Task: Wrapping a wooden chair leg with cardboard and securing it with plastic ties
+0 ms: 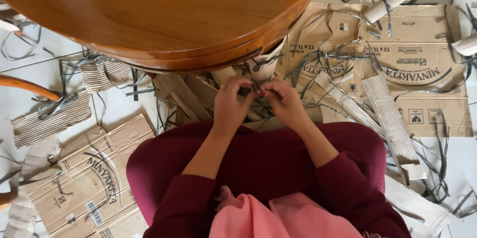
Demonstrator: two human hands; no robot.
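Pinching a small dark strip (247,90) between them, the left hand (232,103) and right hand (284,100) meet just below the round wooden table (164,14) edge, above maroon-clad knees, with corrugated cardboard pieces (392,119) and flattened boxes (89,178) scattered over the white floor (30,76).

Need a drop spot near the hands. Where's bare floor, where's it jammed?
Bare tile: left, between the round wooden table and the corrugated strip. Jammed: around the left hand and right hand, piled cardboard pieces and dark strapping; flattened boxes cover the right.
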